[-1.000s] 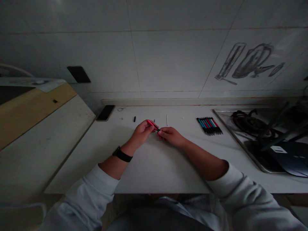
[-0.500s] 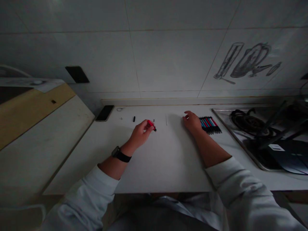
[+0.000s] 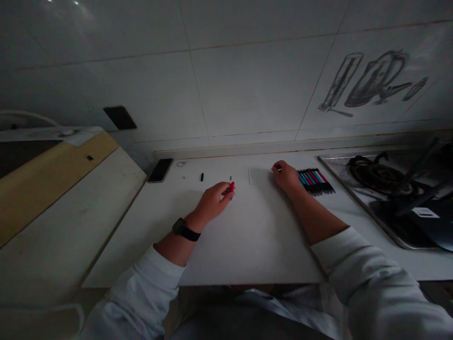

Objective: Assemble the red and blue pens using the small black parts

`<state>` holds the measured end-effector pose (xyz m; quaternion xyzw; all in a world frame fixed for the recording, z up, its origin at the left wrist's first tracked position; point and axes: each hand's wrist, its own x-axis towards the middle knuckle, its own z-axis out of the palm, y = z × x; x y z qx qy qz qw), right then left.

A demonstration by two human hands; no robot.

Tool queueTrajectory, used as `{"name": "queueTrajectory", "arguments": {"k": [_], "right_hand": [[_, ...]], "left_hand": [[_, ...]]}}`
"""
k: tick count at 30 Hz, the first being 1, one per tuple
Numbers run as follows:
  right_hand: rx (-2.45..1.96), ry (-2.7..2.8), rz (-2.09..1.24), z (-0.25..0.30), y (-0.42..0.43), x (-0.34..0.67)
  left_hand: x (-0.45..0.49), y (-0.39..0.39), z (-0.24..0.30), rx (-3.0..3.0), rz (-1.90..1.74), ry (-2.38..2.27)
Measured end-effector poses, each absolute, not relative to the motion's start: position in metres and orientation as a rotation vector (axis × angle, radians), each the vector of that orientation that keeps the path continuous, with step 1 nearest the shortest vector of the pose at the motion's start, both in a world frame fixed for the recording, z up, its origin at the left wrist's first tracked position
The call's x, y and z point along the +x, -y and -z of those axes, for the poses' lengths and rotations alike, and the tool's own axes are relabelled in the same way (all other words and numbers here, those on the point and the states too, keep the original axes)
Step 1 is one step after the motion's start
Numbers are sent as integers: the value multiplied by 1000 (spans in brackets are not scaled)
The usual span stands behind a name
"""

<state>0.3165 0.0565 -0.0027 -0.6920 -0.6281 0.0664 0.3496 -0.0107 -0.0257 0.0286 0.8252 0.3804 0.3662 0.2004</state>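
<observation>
My left hand (image 3: 215, 200) is closed around a red pen barrel (image 3: 232, 186), whose end sticks out between thumb and fingers above the white worktop (image 3: 244, 236). My right hand (image 3: 286, 177) hovers over the worktop at the left of a row of blue, red and black pens (image 3: 315, 182). Its thumb and forefinger are pinched; whatever they hold is too small to make out. Between the hands lies a thin white refill (image 3: 249, 175). A tiny dark part (image 3: 230, 178) rests just beyond my left hand, and a short black piece (image 3: 202, 177) lies further left.
A phone (image 3: 160, 170) lies at the back left, beside a thin ring-like loop (image 3: 181, 164) and a tiny part (image 3: 183, 177). A pale box-like unit (image 3: 78, 208) borders the left side. At right sits a metal-rimmed stove (image 3: 368, 222); a tiled wall (image 3: 247, 89) closes the back.
The camera view has shifted slightly. My right hand's fingers have drawn together into a pinch. My left hand has turned a little, still holding the red barrel.
</observation>
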Motion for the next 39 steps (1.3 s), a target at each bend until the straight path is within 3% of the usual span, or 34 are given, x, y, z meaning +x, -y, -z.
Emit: {"name": "queueTrajectory", "arguments": {"k": [11,33,39], "right_hand": [[-1114,1759,-542,-34,10,241],[-1059,1891,-682,-38,29,222],[-953,1786,-966,-32,28,218]], "left_hand": [[-9,29,-39,2463,-927,-1048],[-10,27,-31,2514,-853,-995],[-8,29,-34,2504,-856,-1015]]}}
